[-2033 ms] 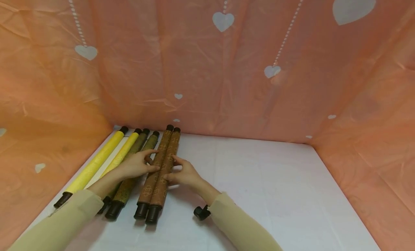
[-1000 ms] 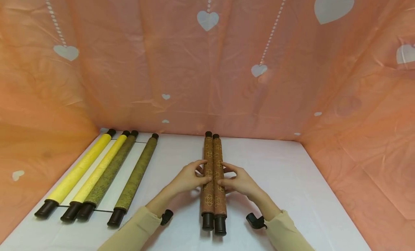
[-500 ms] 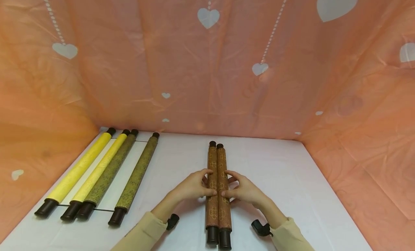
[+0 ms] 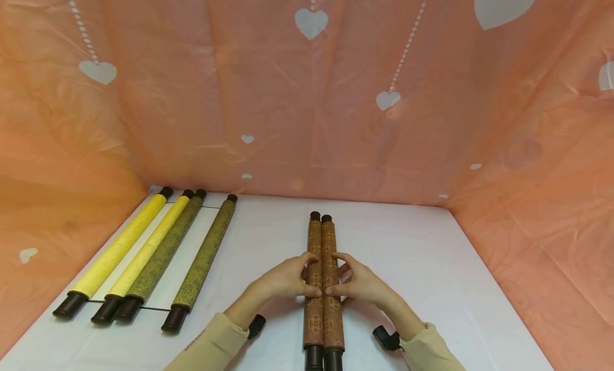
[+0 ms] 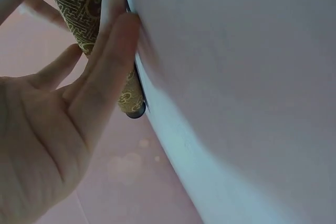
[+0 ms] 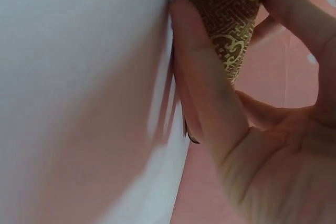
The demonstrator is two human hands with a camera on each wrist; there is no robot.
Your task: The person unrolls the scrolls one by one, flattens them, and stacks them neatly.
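At the lower centre of the frame the left brown roll (image 4: pixel 314 308) and the right brown roll (image 4: pixel 333 309) run side by side, their near dark ends reaching the bottom edge; the left hand (image 4: pixel 287 277) pinches the former between thumb and fingers, and the right hand (image 4: pixel 362 285) pinches the latter likewise. On the white surface (image 4: pixel 422 264), at the left, lie one yellow roll (image 4: pixel 121 244), another yellow roll (image 4: pixel 149 247), one green roll (image 4: pixel 168 244) just beside it and another green roll (image 4: pixel 206 253) farther right

Scroll (image 4: pixel 314 277) between hands (image 4: pixel 287 277) (image 4: pixel 363 284), two more scrolls (image 4: pixel 122 243) (image 4: pixel 206 253) on table (image 4: pixel 408 253) at left, curtain (image 4: pixel 268 94) behind
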